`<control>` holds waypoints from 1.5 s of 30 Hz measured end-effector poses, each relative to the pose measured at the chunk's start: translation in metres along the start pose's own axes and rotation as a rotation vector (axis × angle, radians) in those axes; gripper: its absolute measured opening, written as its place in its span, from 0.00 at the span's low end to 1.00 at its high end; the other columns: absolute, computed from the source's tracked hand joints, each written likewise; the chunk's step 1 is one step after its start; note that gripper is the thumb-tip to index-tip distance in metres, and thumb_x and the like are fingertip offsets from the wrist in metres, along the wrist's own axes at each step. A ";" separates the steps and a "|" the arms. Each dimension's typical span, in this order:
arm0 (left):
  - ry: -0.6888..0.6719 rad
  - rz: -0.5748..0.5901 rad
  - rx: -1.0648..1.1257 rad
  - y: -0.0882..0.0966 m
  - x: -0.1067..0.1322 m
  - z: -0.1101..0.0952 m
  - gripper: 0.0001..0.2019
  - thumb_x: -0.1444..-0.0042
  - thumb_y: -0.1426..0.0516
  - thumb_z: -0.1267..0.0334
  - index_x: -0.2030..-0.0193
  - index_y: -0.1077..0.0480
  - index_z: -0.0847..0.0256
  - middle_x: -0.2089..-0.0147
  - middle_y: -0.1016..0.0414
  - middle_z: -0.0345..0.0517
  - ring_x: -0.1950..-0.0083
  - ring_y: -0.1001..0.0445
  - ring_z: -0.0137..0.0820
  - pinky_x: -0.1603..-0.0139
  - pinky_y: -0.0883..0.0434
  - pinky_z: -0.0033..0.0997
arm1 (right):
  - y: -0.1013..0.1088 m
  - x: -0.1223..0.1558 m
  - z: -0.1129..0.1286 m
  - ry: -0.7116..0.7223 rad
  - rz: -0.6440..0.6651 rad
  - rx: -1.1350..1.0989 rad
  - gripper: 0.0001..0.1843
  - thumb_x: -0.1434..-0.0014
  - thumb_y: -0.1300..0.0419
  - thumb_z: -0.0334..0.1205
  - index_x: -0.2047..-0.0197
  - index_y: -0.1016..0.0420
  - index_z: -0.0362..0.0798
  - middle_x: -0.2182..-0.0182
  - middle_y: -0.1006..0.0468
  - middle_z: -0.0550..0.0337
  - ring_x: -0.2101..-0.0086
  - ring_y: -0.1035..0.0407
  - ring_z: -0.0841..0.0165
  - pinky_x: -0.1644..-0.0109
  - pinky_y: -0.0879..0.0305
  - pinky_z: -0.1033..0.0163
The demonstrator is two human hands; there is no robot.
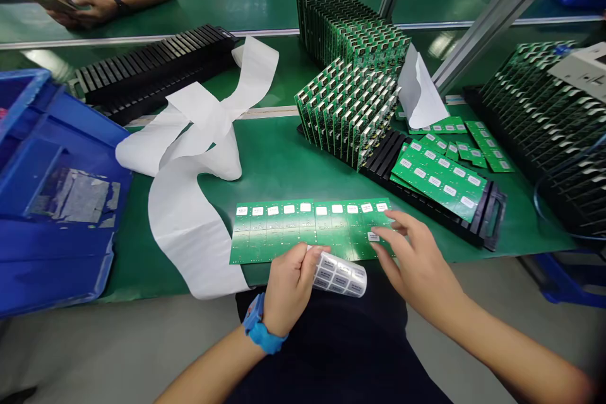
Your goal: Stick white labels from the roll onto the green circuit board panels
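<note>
A green circuit board panel (293,230) lies flat at the table's near edge, with a row of small white labels along its top. My left hand (288,284), wearing a blue watch, is closed on a curled strip of white labels (339,274) just below the panel. My right hand (411,252) rests on the panel's right end with fingers spread, its fingertips pressing a white label (374,237) onto the board.
A long white backing paper strip (199,158) trails to the left. Racks of upright green boards (350,101) stand behind, labelled panels (440,177) lie on a black rack at right, and a blue bin (52,189) sits at left. Another person's hands (89,9) rest at far left.
</note>
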State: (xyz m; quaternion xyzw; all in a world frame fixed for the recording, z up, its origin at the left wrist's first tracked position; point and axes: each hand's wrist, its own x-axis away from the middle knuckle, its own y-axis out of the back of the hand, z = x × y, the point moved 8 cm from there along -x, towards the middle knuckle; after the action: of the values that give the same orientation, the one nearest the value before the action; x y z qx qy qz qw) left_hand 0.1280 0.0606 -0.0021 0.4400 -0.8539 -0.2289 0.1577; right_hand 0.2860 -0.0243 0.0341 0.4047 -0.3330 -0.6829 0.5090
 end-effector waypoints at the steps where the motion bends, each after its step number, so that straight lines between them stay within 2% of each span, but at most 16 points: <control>1: -0.023 -0.081 -0.022 0.005 0.001 0.000 0.21 0.36 0.55 0.57 0.80 0.39 0.60 0.81 0.33 0.38 0.82 0.41 0.23 0.80 0.43 0.24 | 0.000 0.001 0.006 -0.016 0.016 -0.111 0.12 0.38 0.47 0.35 0.51 0.37 0.50 0.49 0.38 0.46 0.51 0.39 0.54 0.49 0.39 0.46; 3: -0.086 -0.218 -0.070 0.015 0.005 -0.003 0.23 0.37 0.54 0.56 0.83 0.42 0.60 0.86 0.44 0.35 0.83 0.46 0.23 0.81 0.46 0.25 | -0.010 -0.001 0.018 -0.051 0.154 -0.372 0.15 0.40 0.43 0.38 0.50 0.37 0.53 0.53 0.34 0.51 0.53 0.37 0.58 0.51 0.36 0.52; 5: -0.128 -0.264 -0.075 0.019 0.008 -0.004 0.22 0.37 0.54 0.56 0.82 0.39 0.61 0.85 0.44 0.36 0.83 0.44 0.23 0.80 0.45 0.25 | -0.024 -0.004 0.026 -0.137 0.295 -0.580 0.10 0.42 0.40 0.40 0.56 0.32 0.53 0.61 0.30 0.57 0.60 0.33 0.62 0.58 0.34 0.58; 7: -0.158 -0.198 0.009 0.018 0.008 -0.005 0.20 0.37 0.54 0.57 0.76 0.33 0.61 0.81 0.36 0.39 0.79 0.36 0.25 0.77 0.39 0.25 | -0.032 -0.009 0.027 -0.232 0.338 -0.695 0.03 0.42 0.40 0.40 0.66 0.30 0.52 0.69 0.30 0.61 0.68 0.33 0.66 0.65 0.35 0.62; 9: -0.202 -0.075 0.133 0.014 0.007 -0.009 0.13 0.38 0.50 0.56 0.64 0.30 0.61 0.69 0.26 0.44 0.69 0.28 0.28 0.68 0.32 0.25 | -0.035 -0.015 0.026 -0.278 0.317 -0.721 0.07 0.41 0.41 0.39 0.71 0.30 0.51 0.73 0.31 0.63 0.71 0.34 0.68 0.68 0.38 0.63; 12: -0.264 -0.001 0.218 0.011 0.007 -0.015 0.09 0.41 0.45 0.61 0.55 0.30 0.59 0.60 0.23 0.45 0.60 0.26 0.31 0.59 0.30 0.28 | -0.035 -0.019 0.026 -0.252 0.314 -0.691 0.07 0.41 0.41 0.38 0.71 0.27 0.52 0.73 0.29 0.64 0.71 0.33 0.68 0.67 0.39 0.63; 16: -0.098 -0.144 0.190 0.017 0.005 -0.001 0.06 0.43 0.44 0.65 0.68 0.25 0.58 0.69 0.22 0.40 0.69 0.25 0.29 0.68 0.30 0.24 | -0.034 -0.015 0.027 -0.205 0.346 -0.635 0.06 0.39 0.44 0.39 0.62 0.25 0.55 0.72 0.26 0.64 0.71 0.33 0.68 0.67 0.38 0.63; 19: -0.031 -0.167 0.179 0.017 0.003 0.004 0.07 0.46 0.42 0.64 0.73 0.25 0.58 0.74 0.23 0.38 0.74 0.27 0.27 0.72 0.31 0.23 | -0.035 -0.011 0.022 -0.251 0.369 -0.643 0.15 0.40 0.42 0.41 0.49 0.32 0.57 0.72 0.26 0.66 0.71 0.32 0.68 0.66 0.37 0.62; 21: -0.051 -0.162 0.166 0.017 0.002 0.002 0.07 0.46 0.42 0.64 0.74 0.24 0.59 0.76 0.24 0.38 0.76 0.28 0.26 0.73 0.31 0.23 | -0.031 -0.013 0.021 -0.252 0.338 -0.657 0.13 0.41 0.41 0.41 0.52 0.31 0.55 0.71 0.28 0.64 0.70 0.33 0.68 0.65 0.37 0.62; 23: -0.081 -0.163 0.150 0.019 0.002 -0.001 0.07 0.46 0.42 0.64 0.73 0.24 0.59 0.76 0.24 0.38 0.76 0.28 0.26 0.73 0.31 0.22 | -0.023 -0.018 0.022 -0.201 0.304 -0.659 0.03 0.40 0.42 0.39 0.63 0.28 0.52 0.71 0.30 0.63 0.69 0.34 0.69 0.65 0.38 0.63; 25: -0.105 -0.168 0.139 0.020 0.002 -0.004 0.07 0.46 0.41 0.65 0.73 0.24 0.60 0.77 0.24 0.38 0.77 0.29 0.25 0.74 0.32 0.21 | -0.015 -0.024 0.020 -0.163 0.293 -0.670 0.07 0.40 0.43 0.38 0.69 0.27 0.51 0.71 0.30 0.62 0.69 0.34 0.69 0.65 0.39 0.63; 28: -0.098 -0.171 0.153 0.022 0.004 -0.003 0.06 0.46 0.41 0.67 0.73 0.25 0.60 0.78 0.25 0.36 0.77 0.29 0.23 0.77 0.34 0.19 | -0.003 -0.033 -0.003 -0.217 0.248 -0.658 0.08 0.40 0.43 0.41 0.70 0.27 0.50 0.70 0.28 0.61 0.68 0.34 0.67 0.63 0.39 0.62; 31: -0.075 -0.082 0.184 0.016 0.005 -0.001 0.05 0.45 0.42 0.67 0.69 0.24 0.59 0.73 0.23 0.36 0.74 0.27 0.24 0.75 0.32 0.18 | -0.005 -0.033 -0.033 -0.308 0.331 -0.516 0.12 0.39 0.45 0.45 0.71 0.29 0.49 0.71 0.28 0.59 0.68 0.34 0.65 0.65 0.40 0.61; 33: -0.074 0.017 0.194 0.009 0.006 -0.001 0.05 0.44 0.43 0.67 0.65 0.24 0.58 0.67 0.21 0.37 0.68 0.24 0.26 0.68 0.29 0.19 | -0.015 -0.030 -0.042 -0.299 0.436 -0.407 0.13 0.39 0.46 0.46 0.72 0.30 0.49 0.72 0.29 0.61 0.69 0.35 0.65 0.66 0.42 0.61; 38: -0.091 0.171 0.156 -0.006 0.007 -0.002 0.07 0.42 0.44 0.66 0.60 0.25 0.57 0.55 0.22 0.39 0.52 0.25 0.32 0.51 0.29 0.26 | -0.030 -0.032 -0.037 -0.193 0.431 -0.229 0.11 0.40 0.44 0.41 0.73 0.30 0.50 0.76 0.31 0.64 0.67 0.35 0.65 0.57 0.46 0.57; 45: -0.048 0.210 0.115 -0.011 0.007 0.005 0.07 0.40 0.46 0.64 0.59 0.26 0.56 0.53 0.23 0.37 0.49 0.26 0.31 0.49 0.30 0.25 | -0.033 -0.033 -0.023 -0.099 0.331 -0.008 0.10 0.42 0.42 0.35 0.75 0.31 0.48 0.76 0.30 0.63 0.69 0.36 0.65 0.58 0.47 0.55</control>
State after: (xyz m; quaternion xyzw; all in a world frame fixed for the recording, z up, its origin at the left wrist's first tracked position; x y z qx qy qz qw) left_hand 0.1291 0.0509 -0.0119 0.3508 -0.9106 -0.1722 0.1346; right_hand 0.2977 0.0149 0.0018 0.3081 -0.4170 -0.6103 0.5989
